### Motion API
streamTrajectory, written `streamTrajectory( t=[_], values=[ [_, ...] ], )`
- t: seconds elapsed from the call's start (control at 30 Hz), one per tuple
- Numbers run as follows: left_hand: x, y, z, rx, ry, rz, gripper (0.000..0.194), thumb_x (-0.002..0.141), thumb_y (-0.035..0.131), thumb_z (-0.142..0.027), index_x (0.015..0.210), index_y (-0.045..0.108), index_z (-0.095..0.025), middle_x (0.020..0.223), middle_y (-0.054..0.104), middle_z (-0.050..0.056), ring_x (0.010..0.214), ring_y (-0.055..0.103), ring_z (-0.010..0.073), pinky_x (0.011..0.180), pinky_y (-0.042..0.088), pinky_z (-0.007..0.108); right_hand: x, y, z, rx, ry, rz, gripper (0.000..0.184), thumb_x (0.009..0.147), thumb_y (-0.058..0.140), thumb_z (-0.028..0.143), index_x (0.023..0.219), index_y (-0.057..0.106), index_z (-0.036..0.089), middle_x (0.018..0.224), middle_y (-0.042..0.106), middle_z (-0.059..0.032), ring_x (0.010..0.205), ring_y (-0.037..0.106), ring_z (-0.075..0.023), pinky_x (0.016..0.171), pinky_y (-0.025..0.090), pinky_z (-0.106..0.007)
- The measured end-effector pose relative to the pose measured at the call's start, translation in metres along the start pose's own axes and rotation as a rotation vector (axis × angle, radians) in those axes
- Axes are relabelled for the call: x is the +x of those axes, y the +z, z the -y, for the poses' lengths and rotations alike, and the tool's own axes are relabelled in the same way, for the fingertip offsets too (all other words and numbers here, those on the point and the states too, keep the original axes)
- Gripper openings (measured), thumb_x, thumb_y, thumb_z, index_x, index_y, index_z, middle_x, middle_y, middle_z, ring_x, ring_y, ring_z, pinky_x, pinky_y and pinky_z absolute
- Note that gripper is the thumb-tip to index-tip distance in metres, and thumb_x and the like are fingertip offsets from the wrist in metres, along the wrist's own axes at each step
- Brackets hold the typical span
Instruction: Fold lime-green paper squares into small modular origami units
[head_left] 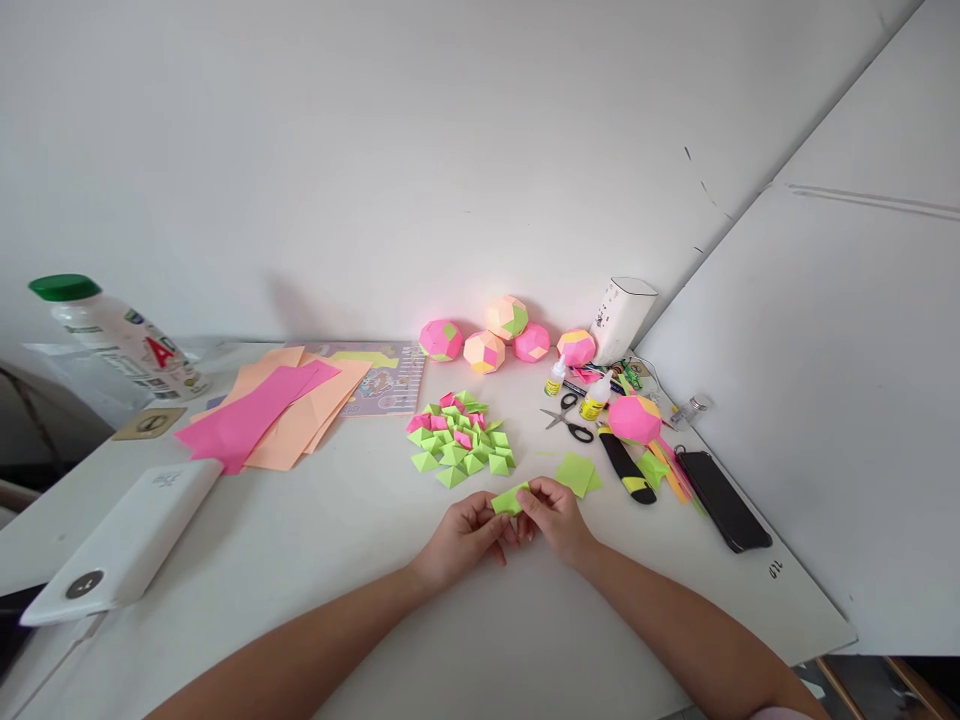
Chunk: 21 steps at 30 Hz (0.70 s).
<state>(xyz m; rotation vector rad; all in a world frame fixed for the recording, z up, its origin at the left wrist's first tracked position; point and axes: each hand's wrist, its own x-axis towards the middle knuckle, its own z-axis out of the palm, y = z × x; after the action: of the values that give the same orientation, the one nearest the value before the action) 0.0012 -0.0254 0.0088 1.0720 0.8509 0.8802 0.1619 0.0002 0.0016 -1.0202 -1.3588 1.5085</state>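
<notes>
A small green paper piece (509, 499), which looks folded, is pinched between both hands above the front of the table. My left hand (466, 532) grips its left end, thumb in front. At its right end, my right hand (553, 515) holds it with thumb and fingers closed. Just beyond the hands lies a pile of folded paper units (459, 440), mostly green with some pink. To the right of the pile, green paper squares (576, 474) rest flat near my right hand.
Several paper balls (484, 352) stand along the wall. Scissors (568, 420), glue bottles (595, 396), a cutter knife (626, 466) and a black phone (721, 497) lie at the right. Pink and orange sheets (259, 415), a white bottle (124, 340) and a white device (127, 540) occupy the left.
</notes>
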Motion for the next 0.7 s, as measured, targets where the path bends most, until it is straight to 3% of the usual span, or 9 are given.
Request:
streamTrajectory(
  t=[0.7],
  values=[
    [0.0019,-0.0023,0.0049,-0.03,0.023,0.037,0.024,0.08,0.057,-0.039,0.083,0.052,-0.015,0.07,0.066,0.004,0.065,0.063,0.0166,0.05,0.05,0.025,-0.0003,-0.0004,-0.0022,0.009,-0.013,-0.004,0.026,0.078,0.06,0.04,0.068,0.055,0.016,0.044,0.056,0.0044,0.039,0.05,-0.0098,0.039,0.039,-0.02]
  ],
)
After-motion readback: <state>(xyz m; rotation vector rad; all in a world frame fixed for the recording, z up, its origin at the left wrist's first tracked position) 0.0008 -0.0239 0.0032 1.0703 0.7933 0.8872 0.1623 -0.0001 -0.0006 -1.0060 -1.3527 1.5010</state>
